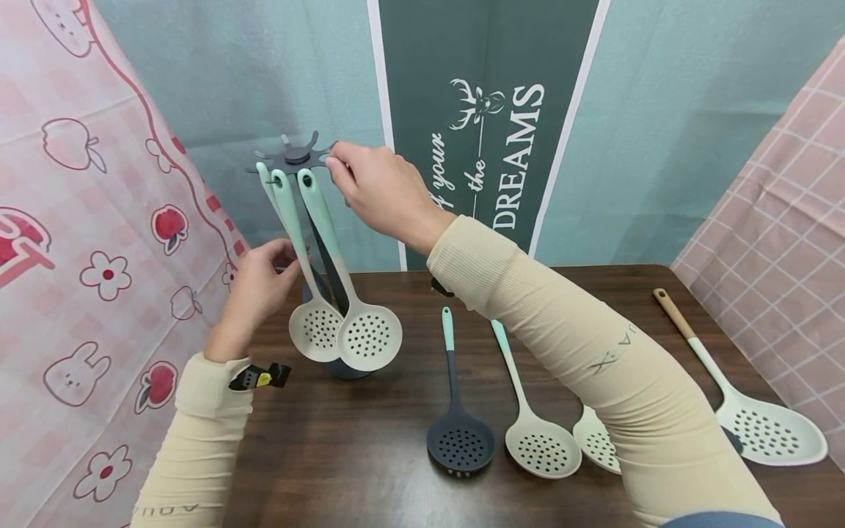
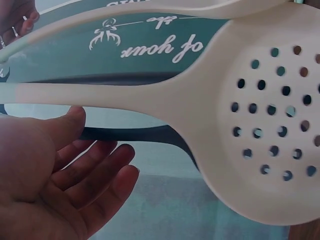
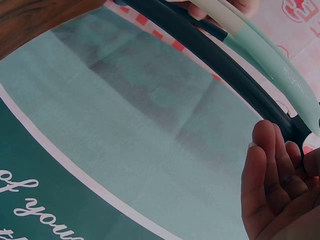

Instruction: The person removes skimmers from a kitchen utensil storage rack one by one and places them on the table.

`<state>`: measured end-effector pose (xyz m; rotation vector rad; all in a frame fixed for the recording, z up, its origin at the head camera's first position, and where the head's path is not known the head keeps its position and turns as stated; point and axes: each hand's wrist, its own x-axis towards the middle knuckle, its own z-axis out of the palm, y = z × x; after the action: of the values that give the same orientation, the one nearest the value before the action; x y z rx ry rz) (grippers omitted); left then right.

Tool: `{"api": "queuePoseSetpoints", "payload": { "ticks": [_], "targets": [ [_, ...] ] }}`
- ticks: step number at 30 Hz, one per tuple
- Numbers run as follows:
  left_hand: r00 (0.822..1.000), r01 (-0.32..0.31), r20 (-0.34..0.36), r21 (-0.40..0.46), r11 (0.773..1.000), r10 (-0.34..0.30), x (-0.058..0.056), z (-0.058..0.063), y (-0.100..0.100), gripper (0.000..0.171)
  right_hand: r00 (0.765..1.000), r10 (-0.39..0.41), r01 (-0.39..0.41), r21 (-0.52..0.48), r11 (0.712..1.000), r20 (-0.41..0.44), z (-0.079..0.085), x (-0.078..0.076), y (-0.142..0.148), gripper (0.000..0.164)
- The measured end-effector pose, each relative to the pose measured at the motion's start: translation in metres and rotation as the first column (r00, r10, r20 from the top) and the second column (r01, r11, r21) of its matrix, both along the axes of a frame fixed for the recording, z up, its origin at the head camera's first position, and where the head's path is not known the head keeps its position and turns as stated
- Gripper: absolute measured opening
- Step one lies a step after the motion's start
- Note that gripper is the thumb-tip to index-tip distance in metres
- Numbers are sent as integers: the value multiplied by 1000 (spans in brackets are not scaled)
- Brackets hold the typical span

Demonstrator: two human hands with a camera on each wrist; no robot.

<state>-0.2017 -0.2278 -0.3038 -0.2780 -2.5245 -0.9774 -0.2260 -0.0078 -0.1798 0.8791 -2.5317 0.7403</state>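
Observation:
A dark grey utensil stand (image 1: 297, 155) with hooked arms rises at the left. My right hand (image 1: 383, 187) pinches one arm at its top. Two cream skimmers with mint handles, a front skimmer (image 1: 370, 336) and a second skimmer (image 1: 315, 330), hang from its hooks. Behind them hangs a dark grey utensil (image 2: 130, 134) with a mint handle end; the cream skimmer hides its head. My left hand (image 1: 260, 282) holds its dark neck between thumb and fingers, the thumb tip right at the cream handle in the left wrist view.
On the brown table (image 1: 370, 447) lie a dark grey skimmer (image 1: 461, 440), a cream skimmer (image 1: 544, 444), another cream skimmer (image 1: 596, 442) partly under my right sleeve, and a wooden-handled skimmer (image 1: 769, 429). A pink cloth (image 1: 125, 330) borders the left and a teal cloth (image 1: 251, 73) the back.

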Motion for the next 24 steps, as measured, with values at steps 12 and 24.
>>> {"api": "queuePoseSetpoints", "payload": {
  "ticks": [12, 24],
  "targets": [
    [999, 34, 40, -1, 999, -34, -6, -26, 0, 23, 1000, 22, -22, -11, 1000, 9, 0, 0, 0, 30],
    [999, 36, -29, 45, 998, -35, -11, -40, -2, 23, 999, 31, -31, -13, 999, 15, 0, 0, 1, 31]
  ]
}}
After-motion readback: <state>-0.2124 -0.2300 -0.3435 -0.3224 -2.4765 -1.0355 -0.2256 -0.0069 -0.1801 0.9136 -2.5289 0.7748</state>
